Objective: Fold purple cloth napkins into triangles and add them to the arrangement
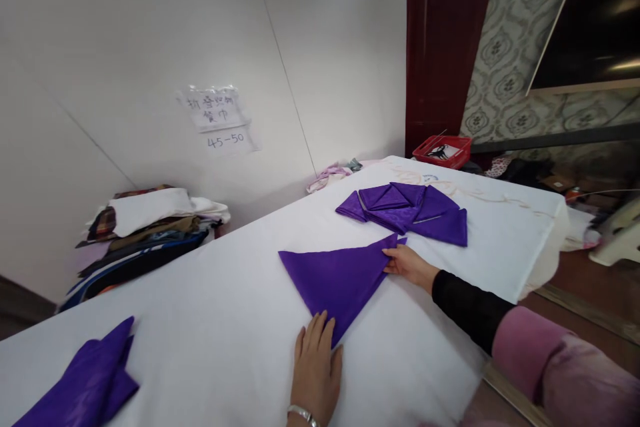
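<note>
A purple cloth napkin [336, 275], folded into a triangle, lies on the white tablecloth [215, 320] in front of me. My left hand [317, 360] rests flat at its near corner, fingers stretched out over the edge. At the right corner, my right hand [406, 263] pinches the cloth between thumb and fingers. A small second point of purple fabric shows just behind that corner. Beyond the napkin sits a group of folded purple napkins [397, 207], several triangles placed side by side and overlapping. More purple cloth [83, 383] lies loosely folded at the lower left.
A pile of folded clothes [150, 233] stands along the wall at the left. Pink fabric [330, 177] lies at the table's far edge. By the far right corner is a red basket [443, 150]. Handwritten paper signs [217, 117] hang on the wall.
</note>
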`<state>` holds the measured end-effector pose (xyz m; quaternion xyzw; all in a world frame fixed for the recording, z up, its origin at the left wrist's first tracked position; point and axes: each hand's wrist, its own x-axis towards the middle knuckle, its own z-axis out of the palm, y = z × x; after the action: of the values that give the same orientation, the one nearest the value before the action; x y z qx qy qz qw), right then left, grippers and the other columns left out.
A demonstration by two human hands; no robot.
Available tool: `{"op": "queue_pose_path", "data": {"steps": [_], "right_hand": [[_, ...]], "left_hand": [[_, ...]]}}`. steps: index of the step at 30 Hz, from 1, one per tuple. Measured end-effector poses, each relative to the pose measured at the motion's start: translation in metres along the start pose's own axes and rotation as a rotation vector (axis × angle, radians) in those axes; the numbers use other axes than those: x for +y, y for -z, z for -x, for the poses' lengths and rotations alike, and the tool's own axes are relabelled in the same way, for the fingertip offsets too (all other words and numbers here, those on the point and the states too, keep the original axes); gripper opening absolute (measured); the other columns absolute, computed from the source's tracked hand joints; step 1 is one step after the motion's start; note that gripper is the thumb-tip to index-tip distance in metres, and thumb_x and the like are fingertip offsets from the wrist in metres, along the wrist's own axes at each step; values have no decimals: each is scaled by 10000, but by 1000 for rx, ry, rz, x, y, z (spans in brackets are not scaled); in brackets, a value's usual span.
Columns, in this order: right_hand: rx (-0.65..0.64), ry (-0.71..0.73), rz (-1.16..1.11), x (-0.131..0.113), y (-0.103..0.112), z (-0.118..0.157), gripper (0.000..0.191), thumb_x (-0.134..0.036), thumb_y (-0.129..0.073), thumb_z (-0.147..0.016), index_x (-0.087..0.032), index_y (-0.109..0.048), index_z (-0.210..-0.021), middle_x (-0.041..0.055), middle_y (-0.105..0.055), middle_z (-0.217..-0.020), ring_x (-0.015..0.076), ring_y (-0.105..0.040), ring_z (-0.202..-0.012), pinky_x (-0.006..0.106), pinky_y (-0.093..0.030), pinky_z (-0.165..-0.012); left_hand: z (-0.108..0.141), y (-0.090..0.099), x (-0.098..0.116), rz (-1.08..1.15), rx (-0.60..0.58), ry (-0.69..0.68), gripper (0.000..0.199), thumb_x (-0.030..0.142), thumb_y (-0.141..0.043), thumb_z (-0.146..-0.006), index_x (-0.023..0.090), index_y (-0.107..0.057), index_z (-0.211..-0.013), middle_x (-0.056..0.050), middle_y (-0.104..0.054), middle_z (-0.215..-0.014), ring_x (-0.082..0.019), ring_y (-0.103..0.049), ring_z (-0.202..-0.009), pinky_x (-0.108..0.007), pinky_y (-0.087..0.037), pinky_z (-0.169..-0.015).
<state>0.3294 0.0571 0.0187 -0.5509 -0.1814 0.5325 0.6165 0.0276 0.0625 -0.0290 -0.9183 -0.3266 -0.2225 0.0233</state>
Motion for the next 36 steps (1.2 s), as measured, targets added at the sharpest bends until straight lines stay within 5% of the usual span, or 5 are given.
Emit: {"op": "queue_pose_path", "data": {"steps": [15, 26, 36], "right_hand": [[-5, -34, 140, -12, 29, -5, 65, -140, -595, -778, -146, -551, -825, 39, -675, -663, 119, -631, -515, 189, -502, -437], [91, 76, 271, -19, 45, -11, 106, -108, -580, -736, -153, -551, -827, 0, -623, -520, 97, -573, -418, 138, -301, -312], [168, 260, 388, -44, 52, -18, 275, -91, -590, -707, -166, -569, -971, -65, -545, -506, 91, -575, -469, 153, -316, -367]], "left_hand": [[-6, -13, -6, 47, 5, 5, 342, 214, -409, -825, 185, -598, -1109, -87, -594, -1210, -255, -529, -1134, -443, -492, -887], [-3, -19, -11, 131, 49, 29, 345, 251, -454, -817, 204, -584, -1133, -86, -589, -1213, -259, -514, -1154, -463, -484, -911], [-5, -14, -8, 192, 86, 41, 345, 262, -472, -816, 185, -578, -1135, -96, -565, -1235, -261, -481, -1181, -464, -468, -943]]}}
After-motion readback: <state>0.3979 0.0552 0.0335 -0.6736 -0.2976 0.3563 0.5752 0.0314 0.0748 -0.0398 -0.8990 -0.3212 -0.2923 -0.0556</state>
